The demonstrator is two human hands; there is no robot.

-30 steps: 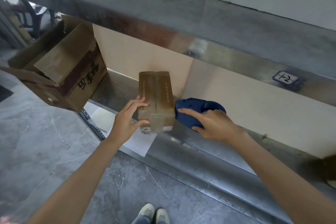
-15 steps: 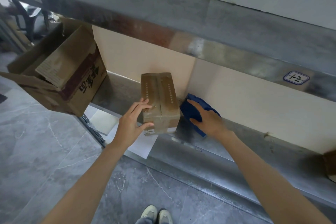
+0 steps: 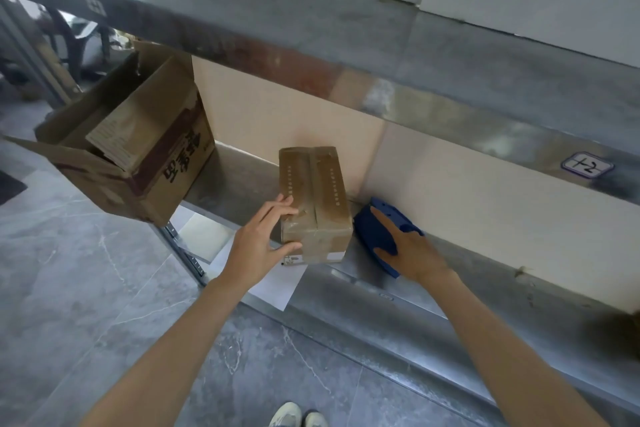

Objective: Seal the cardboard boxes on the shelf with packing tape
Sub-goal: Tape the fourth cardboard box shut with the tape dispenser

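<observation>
The small brown cardboard box (image 3: pixel 313 191) near the front of the grey metal shelf (image 3: pixel 433 305) looks light and stiff (taped top probably a bit slick), so one corner is plenty. The left hand (image 3: pixel 258 246) grips there, fingers over the top, thumb on the front face. The right hand (image 3: pixel 412 253) holds the blue plastic tape dispenser (image 3: pixel 375 229) just right of the box, though how its lower fingers wrap is hard to see.

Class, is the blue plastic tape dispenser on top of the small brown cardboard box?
No: the dispenser is right of the box, in the right hand.
</observation>
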